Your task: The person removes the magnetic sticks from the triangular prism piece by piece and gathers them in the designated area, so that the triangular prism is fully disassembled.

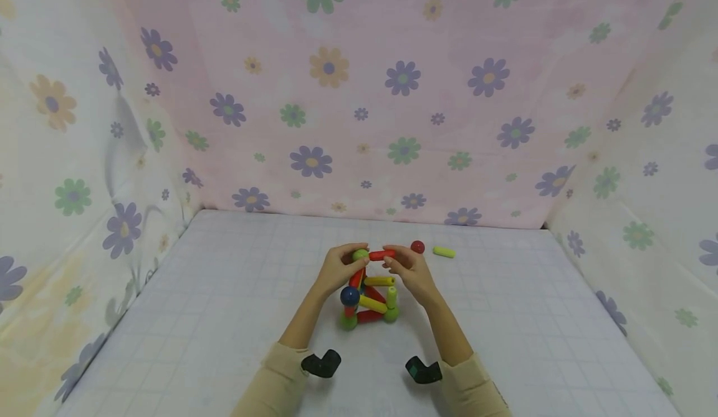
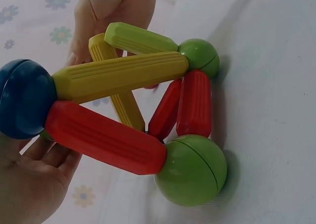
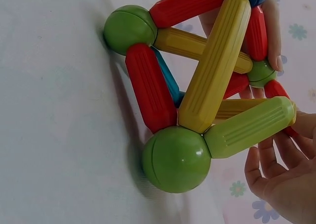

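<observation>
A frame of magnetic building rods and balls stands on the table. My left hand [image 1: 335, 270] grips the green ball [image 1: 361, 255] at its top far corner. A short red rod [image 1: 382, 255] reaches from that ball to the right, its free end pinched by my right hand [image 1: 415, 275]. Nearer me are a dark blue ball [image 2: 24, 99] and, at the base, two green balls [image 3: 176, 159] [image 2: 191, 169] linked by a red rod [image 3: 151, 88]. A yellow rod [image 3: 216, 63] slants between the blue ball and the right base ball. There, a light green rod [image 3: 250, 127] sticks up.
A loose red ball [image 1: 417, 247] and a loose light green rod [image 1: 444, 252] lie behind my right hand. Black wrist camera mounts [image 1: 321, 364] sit at both sleeves. Flowered cloth walls [image 1: 359, 155] enclose the white table [image 1: 224, 317] at the back and sides.
</observation>
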Tool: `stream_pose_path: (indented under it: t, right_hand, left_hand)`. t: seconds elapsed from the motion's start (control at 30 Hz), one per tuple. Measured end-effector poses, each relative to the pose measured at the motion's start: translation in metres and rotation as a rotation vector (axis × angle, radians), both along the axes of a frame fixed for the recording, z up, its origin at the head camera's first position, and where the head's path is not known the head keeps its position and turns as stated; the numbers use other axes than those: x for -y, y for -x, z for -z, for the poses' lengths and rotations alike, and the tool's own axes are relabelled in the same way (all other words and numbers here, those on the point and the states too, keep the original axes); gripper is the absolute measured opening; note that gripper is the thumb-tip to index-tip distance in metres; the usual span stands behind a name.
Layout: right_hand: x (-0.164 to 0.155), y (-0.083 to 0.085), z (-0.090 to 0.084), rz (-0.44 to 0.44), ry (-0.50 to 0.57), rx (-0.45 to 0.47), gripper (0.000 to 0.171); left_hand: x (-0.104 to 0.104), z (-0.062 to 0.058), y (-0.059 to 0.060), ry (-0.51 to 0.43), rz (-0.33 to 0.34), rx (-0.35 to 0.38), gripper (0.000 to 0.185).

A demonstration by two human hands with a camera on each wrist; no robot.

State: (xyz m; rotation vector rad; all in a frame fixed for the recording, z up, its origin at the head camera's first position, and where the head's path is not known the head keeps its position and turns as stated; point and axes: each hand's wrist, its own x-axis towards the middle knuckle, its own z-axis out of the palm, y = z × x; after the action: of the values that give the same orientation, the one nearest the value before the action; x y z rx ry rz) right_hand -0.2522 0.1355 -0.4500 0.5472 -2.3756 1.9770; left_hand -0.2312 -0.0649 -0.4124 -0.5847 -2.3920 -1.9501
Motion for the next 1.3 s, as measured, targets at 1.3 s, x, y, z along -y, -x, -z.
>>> stream_pose_path:
  t: [1.3]
  right_hand:
    - [-0.042,-0.020,-0.010,0.249,0.033,-0.058,0.030]
  left_hand:
    - [-0.006,0.012,0.001,-0.059,-0.065,0.055,0.034]
